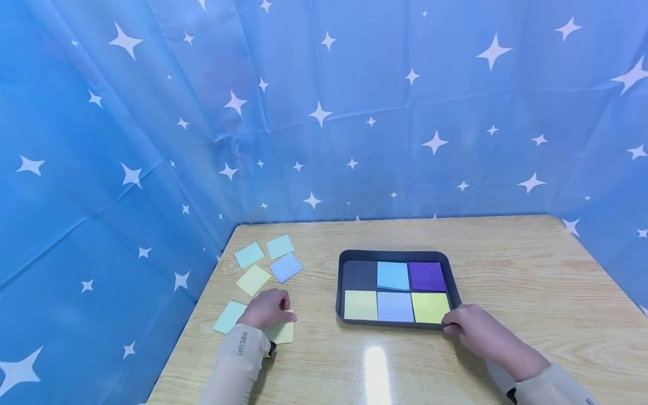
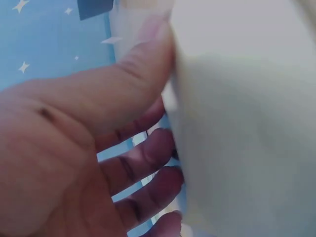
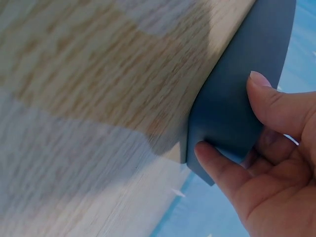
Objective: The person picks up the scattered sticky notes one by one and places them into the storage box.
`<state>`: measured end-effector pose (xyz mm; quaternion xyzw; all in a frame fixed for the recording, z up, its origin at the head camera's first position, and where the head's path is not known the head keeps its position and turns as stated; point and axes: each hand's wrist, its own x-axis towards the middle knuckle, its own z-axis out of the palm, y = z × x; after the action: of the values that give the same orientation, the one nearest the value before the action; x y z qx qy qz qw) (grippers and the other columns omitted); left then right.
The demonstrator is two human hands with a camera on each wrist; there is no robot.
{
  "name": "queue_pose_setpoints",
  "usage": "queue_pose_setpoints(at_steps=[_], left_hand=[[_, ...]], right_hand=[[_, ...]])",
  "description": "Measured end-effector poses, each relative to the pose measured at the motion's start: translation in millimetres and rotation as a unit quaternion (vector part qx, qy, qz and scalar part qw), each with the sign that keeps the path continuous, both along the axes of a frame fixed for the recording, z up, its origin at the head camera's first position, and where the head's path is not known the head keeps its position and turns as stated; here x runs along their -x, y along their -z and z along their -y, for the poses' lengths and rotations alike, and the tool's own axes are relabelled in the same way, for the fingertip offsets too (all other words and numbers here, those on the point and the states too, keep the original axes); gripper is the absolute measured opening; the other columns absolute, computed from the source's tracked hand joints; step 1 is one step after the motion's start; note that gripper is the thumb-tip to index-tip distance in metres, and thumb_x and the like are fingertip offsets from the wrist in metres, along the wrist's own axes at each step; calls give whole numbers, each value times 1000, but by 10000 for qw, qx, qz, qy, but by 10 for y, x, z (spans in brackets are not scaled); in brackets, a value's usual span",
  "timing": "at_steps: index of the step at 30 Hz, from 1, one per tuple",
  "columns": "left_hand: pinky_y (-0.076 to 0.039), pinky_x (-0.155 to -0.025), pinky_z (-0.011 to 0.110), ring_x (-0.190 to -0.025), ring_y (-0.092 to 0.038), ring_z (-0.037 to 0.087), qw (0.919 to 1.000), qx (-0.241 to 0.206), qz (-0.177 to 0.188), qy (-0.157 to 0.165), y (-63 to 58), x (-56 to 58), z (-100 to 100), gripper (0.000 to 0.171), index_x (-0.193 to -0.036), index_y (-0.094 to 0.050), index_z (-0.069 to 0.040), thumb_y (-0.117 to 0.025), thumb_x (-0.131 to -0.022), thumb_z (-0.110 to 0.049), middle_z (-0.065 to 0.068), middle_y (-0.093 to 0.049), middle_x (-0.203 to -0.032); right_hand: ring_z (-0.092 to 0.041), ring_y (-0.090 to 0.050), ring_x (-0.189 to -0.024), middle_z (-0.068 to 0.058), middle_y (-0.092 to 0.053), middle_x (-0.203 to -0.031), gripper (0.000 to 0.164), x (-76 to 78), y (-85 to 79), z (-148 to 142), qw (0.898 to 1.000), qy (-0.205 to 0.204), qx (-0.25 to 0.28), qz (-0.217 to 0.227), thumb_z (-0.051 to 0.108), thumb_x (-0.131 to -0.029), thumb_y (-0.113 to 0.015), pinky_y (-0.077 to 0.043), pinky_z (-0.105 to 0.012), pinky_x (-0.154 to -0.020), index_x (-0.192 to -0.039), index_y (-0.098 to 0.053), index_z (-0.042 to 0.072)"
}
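Observation:
My left hand (image 1: pixel 265 308) pinches the edge of a pale yellow paper square (image 1: pixel 283 333), thumb on one side and fingers on the other. The square fills the right part of the left wrist view (image 2: pixel 247 123). At the near right corner of a dark tray (image 1: pixel 454 292), my right hand (image 1: pixel 473 331) grips the wall, as the right wrist view shows (image 3: pixel 276 153). Inside the tray lie light blue (image 1: pixel 392 275), purple (image 1: pixel 427 276), pale yellow (image 1: pixel 360 305), lavender (image 1: pixel 395 307) and bright yellow (image 1: pixel 429 307) squares. The far left spot looks dark.
Loose paper squares lie left on the wooden table (image 1: pixel 324 371): pale green ones (image 1: pixel 250 255) (image 1: pixel 280 246), a lavender one (image 1: pixel 286 268), a pale yellow one (image 1: pixel 253 280), and another green one (image 1: pixel 229 316) beside my left hand. A blue starry curtain (image 1: pixel 354 140) hangs behind.

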<state>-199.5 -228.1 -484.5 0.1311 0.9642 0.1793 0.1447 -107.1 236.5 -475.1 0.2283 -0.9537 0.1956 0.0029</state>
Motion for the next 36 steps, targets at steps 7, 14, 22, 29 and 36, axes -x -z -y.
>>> queue_pose_setpoints(at_steps=[7,14,22,29,36], left_hand=[[-40,-63,30,-71,-48,16,9996,-33,234,-167,-20,-8,-53,36,-83,-56,-15,-73,-90,-46,-1,-53,-79],[-47,-89,43,-101,-51,20,9975,-311,625,-145,-101,-70,-42,45,-101,-57,-14,-91,-73,-26,0,-56,-107],[-45,-72,34,-83,-51,20,9971,-295,559,-425,-87,-82,-76,47,-100,-56,-10,-92,-72,-21,3,-57,-95],[-40,-67,31,-81,-46,21,9975,-225,504,-434,-75,-84,-73,46,-94,-52,-9,-91,-72,-21,4,-51,-89],[-38,-61,31,-70,-44,20,9941,-622,692,-557,-87,-93,-69,48,-97,-49,-9,-90,-74,-20,2,-44,-79]], right_hand=[[3,-43,-65,15,-62,-70,19,-1,-15,3,10000,67,-24,20,5,-84,-77,-44,-23,-57,-73,-71,20],[2,-41,-64,15,-57,-68,23,-13,-15,-4,10000,26,21,-14,4,-84,-76,-41,-24,-56,-70,-68,20],[2,-42,-65,16,-56,-68,24,2,4,-8,9999,6,-12,-133,4,-84,-76,-42,-24,-57,-69,-66,20],[2,-41,-65,16,-55,-67,25,3,18,-7,9999,22,-48,-118,4,-84,-76,-41,-24,-57,-69,-65,21],[2,-41,-65,16,-54,-67,25,5,20,-12,10000,2,-50,-79,5,-85,-76,-41,-24,-56,-69,-64,21]])
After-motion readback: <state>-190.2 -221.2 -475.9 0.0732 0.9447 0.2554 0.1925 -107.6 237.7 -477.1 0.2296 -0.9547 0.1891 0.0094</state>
